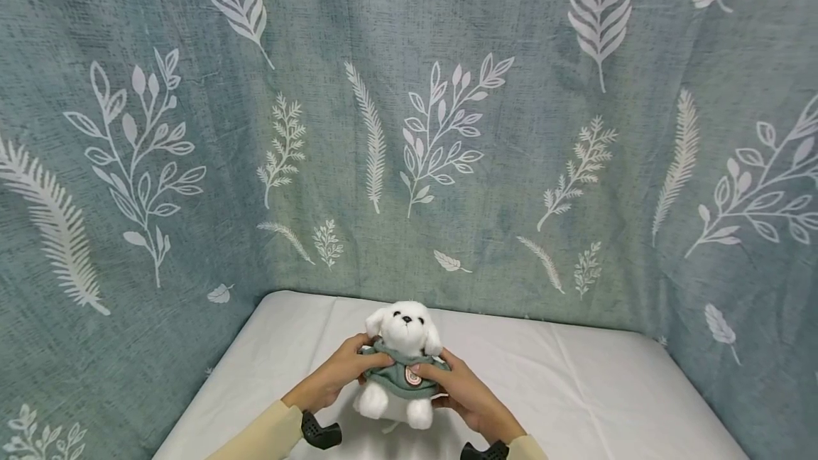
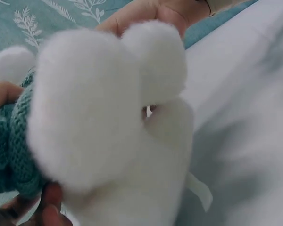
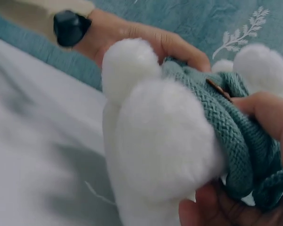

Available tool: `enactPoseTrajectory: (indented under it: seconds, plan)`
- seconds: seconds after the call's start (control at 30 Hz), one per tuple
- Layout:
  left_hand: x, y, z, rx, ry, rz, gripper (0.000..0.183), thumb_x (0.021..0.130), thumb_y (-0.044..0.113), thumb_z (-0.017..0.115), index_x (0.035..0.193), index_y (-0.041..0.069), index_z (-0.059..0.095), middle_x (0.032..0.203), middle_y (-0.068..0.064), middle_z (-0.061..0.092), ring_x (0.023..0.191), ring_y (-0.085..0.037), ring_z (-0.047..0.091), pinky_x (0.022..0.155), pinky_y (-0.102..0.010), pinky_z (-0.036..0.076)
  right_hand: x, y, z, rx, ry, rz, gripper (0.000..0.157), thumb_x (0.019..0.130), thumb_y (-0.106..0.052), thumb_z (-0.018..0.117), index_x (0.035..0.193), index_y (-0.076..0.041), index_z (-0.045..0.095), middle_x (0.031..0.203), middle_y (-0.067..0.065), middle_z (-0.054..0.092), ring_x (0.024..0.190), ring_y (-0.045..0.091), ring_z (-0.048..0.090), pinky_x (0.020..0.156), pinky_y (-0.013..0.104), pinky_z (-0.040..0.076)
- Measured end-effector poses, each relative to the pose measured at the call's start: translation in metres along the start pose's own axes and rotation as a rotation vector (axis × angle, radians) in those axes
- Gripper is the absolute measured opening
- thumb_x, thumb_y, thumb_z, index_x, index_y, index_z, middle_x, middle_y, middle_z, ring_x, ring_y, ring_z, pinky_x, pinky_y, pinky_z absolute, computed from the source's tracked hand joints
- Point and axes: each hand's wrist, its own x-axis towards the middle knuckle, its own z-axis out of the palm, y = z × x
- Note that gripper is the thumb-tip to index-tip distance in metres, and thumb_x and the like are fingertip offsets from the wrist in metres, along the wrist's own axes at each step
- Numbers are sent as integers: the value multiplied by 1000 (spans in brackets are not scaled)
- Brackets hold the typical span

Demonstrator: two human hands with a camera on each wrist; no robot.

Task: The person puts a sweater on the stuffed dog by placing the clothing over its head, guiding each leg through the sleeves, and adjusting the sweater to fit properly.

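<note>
A white plush dog (image 1: 405, 329) faces the head camera, wearing a green knitted sweater (image 1: 399, 375) with a round badge (image 1: 413, 375) on its front. My left hand (image 1: 345, 368) grips the sweater at one side, thumb across the front. On the other side my right hand (image 1: 463, 389) holds it likewise, its thumb by the badge. Both wrist views show the plush's fluffy white legs (image 2: 85, 108) up close. A small white tag (image 2: 199, 192) hangs from its underside. The fingers behind the plush are partly hidden.
A white-covered table (image 1: 575, 375) lies beneath the plush, with shadows on its cloth. Blue-green curtains (image 1: 358, 162) with white leaf prints stand at the back and both sides. A black wrist strap (image 1: 321, 431) sits at my left cuff.
</note>
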Motion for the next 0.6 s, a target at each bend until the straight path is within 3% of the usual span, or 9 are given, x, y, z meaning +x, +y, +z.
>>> enactPoseTrajectory:
  seconds: [0.43,0.6]
  plan:
    - [1,5,9,-9,-9,-79,45,92,44,73,117,6,67,97,-5,62,77,-19,51,62,-32,41,-3,2,4,40,32,114,83,91,-50,74,154,-8,39,114,12,70,93,27,70,72,37,55]
    - [5,3,12,-22,-24,-111,50,93,45,70,118,2,67,101,-7,65,83,-19,60,67,-33,49,-1,5,6,71,54,152,81,89,-52,75,149,-8,45,115,12,69,96,28,70,73,38,57]
